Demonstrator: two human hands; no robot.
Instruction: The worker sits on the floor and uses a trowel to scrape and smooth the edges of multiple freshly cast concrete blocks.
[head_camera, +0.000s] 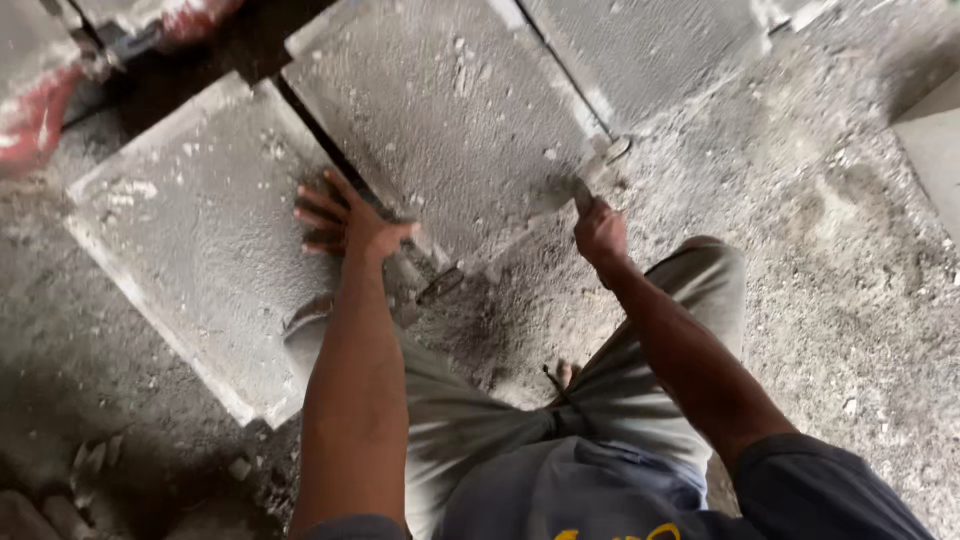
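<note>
Left hand (345, 225) lies flat, fingers spread, on the near grey slab (200, 240), holding nothing. Right hand (600, 230) is fisted around a trowel (560, 192) handle; its blade's long axis points up-left onto the 2nd slab (450, 100).

Concrete slabs (200, 240) pale grey, speckled with lighter grit; gaps between them near black. Floor (840, 300) grey-tan, mottled with mortar dust. Trowel (560, 192) dull grey, mortar-coated. Trousers (600, 390) khaki-grey, shirt (590, 500) blue-grey with a yellow mark. Red-and-white object (30, 110) top left.
</note>
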